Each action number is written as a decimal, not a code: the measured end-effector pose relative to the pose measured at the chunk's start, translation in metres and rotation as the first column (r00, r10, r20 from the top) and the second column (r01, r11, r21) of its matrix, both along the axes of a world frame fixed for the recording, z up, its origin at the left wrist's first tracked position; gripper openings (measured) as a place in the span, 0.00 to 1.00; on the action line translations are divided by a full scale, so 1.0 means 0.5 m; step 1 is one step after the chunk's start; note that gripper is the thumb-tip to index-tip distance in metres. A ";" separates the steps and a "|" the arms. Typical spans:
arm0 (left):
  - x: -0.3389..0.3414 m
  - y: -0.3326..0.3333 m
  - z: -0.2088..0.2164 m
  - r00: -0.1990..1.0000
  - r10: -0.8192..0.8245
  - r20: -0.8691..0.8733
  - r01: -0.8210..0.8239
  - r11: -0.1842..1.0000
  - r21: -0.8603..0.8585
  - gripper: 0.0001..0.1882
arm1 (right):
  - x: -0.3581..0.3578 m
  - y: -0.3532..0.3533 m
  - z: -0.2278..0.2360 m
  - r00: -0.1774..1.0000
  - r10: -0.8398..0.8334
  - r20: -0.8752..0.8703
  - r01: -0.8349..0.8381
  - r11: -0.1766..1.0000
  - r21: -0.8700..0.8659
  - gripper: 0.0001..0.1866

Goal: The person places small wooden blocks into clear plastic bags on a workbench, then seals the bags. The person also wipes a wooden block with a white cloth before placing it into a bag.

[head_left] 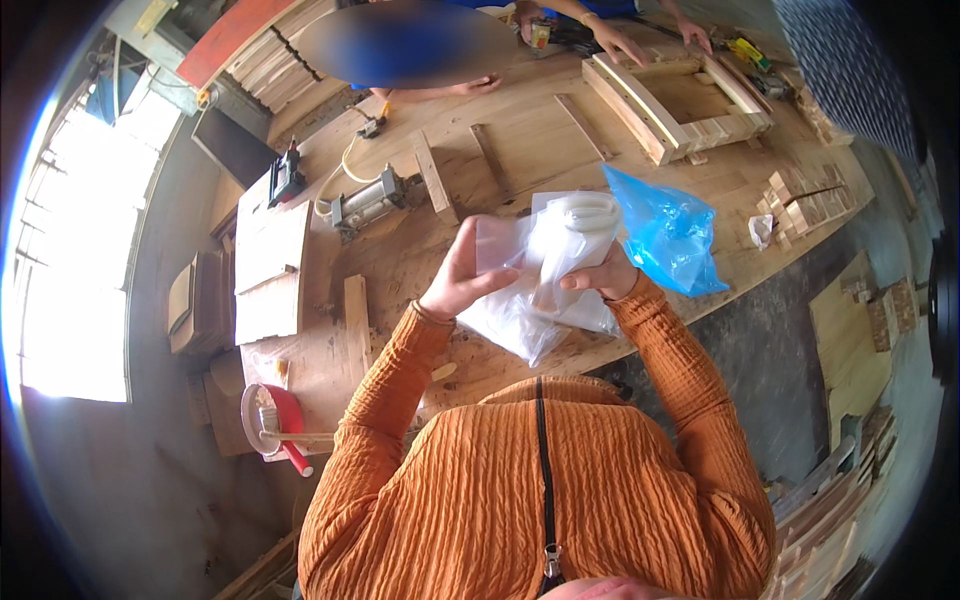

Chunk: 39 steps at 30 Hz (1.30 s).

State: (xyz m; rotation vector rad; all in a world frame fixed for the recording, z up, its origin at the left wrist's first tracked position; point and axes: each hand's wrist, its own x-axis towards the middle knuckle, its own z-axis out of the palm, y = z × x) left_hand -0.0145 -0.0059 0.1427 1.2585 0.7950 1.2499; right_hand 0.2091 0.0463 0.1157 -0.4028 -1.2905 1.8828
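Observation:
In both hands, above the wooden table, is a roll of translucent white plastic film (580,225), its upper end coiled and a loose flap hanging to the left. My right hand (608,276) grips its lower right side, thumb across the front. My left hand (465,278) is closed on the loose flap, with its fingers partly hidden behind the film. A crumpled clear plastic bag (530,338) spreads below the hands on the table's near edge. Just right of my right hand lies a crumpled blue plastic bag (675,240).
On the table (400,260) are a metal cylinder clamp (370,205), loose wooden strips (435,178), a black nail gun (286,178) and stacked wood blocks (808,195). Across it, other people's hands (620,45) reach near a wooden frame (690,110). A red pot with a brush (285,415) stands left.

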 end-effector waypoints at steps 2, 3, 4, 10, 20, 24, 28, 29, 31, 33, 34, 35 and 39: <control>-0.003 -0.006 0.043 0.992 0.057 -0.117 -0.033 0.980 0.196 0.30 | 0.002 0.006 -0.001 0.999 -0.016 0.029 0.014 0.998 0.058 0.37; -0.024 -0.006 0.054 0.947 0.134 -0.292 -0.037 0.948 0.315 0.31 | 0.000 0.006 0.001 0.999 -0.019 0.042 0.015 0.996 0.088 0.35; -0.032 -0.002 0.073 0.867 0.222 -0.446 -0.014 0.906 0.423 0.31 | -0.002 0.006 0.001 0.997 -0.024 0.075 0.016 0.994 0.104 0.34; -0.049 0.005 0.118 0.548 0.387 -0.742 0.114 0.844 0.524 0.18 | -0.003 -0.002 0.022 0.988 0.017 0.155 -0.042 0.987 0.156 0.31; -0.051 0.015 0.123 0.444 0.282 -0.851 0.290 0.853 0.434 0.22 | 0.011 0.001 0.010 0.990 -0.012 0.142 -0.020 0.975 0.221 0.31; -0.053 0.011 0.127 0.406 0.261 -0.876 0.266 0.883 0.387 0.24 | 0.017 0.004 0.010 0.988 -0.051 0.148 0.001 0.949 0.316 0.29; -0.054 0.009 0.124 0.411 0.232 -0.882 0.251 0.901 0.354 0.24 | 0.020 0.008 0.009 0.982 -0.092 0.163 0.017 0.911 0.412 0.26; -0.053 0.008 0.124 0.415 0.227 -0.881 0.242 0.906 0.348 0.26 | 0.021 0.007 0.009 0.980 -0.108 0.165 0.025 0.899 0.436 0.26; -0.040 0.008 0.130 0.443 0.212 -0.871 0.193 0.926 0.324 0.25 | 0.025 0.007 0.004 0.976 -0.140 0.167 0.043 0.876 0.480 0.26; -0.028 0.006 0.137 0.486 0.201 -0.851 0.107 0.952 0.286 0.22 | 0.026 0.010 -0.004 0.973 -0.162 0.163 0.056 0.853 0.519 0.26; -0.034 0.007 0.127 0.493 0.236 -0.837 0.121 0.935 0.335 0.20 | 0.026 0.010 -0.006 0.968 -0.176 0.176 0.054 0.839 0.542 0.26; -0.045 0.013 0.109 0.501 0.271 -0.822 0.135 0.914 0.383 0.18 | 0.026 0.010 -0.007 0.963 -0.191 0.189 0.053 0.824 0.565 0.26; -0.051 0.015 0.102 0.424 0.307 -0.852 0.138 0.908 0.396 0.10 | 0.022 0.006 0.003 0.953 -0.254 0.167 0.098 0.777 0.622 0.26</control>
